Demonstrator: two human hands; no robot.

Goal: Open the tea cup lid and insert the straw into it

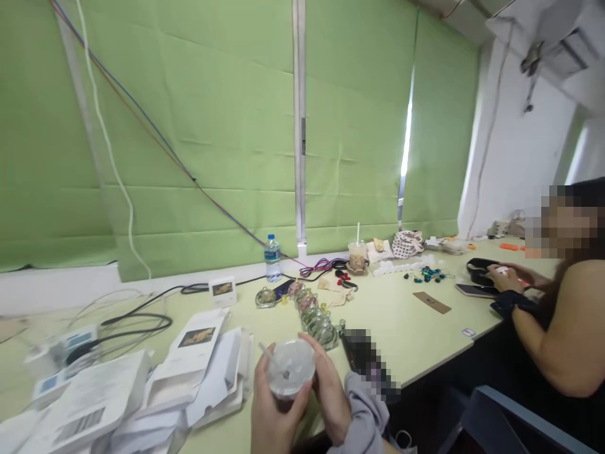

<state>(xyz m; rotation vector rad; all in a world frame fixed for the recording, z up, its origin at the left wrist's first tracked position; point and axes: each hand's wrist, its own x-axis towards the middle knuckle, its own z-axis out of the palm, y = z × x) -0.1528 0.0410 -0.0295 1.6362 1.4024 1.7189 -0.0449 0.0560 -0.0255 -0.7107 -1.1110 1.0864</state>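
A lidded drink cup (292, 366) with a translucent plastic top and dark contents is between my two hands, just over the table's front edge. My left hand (274, 403) wraps its left side, fingers curled round it. From the right, my right hand (328, 394) closes on the cup too; a grey sleeve covers that forearm. A pale straw or stick (265, 350) slants over the lid on the left. Just beyond the cup lie several clear, ring-shaped trinkets (314, 318) in a row. Right of my hands rests a phone (368, 362), partly blurred out.
White flat boxes and papers (189, 372) are heaped on the left, near cables and a power strip (70, 343). A water bottle (273, 258) and an iced drink (358, 255) stand at the back. A co-worker (567, 315) sits at right, holding something; a chair (515, 419) is in front.
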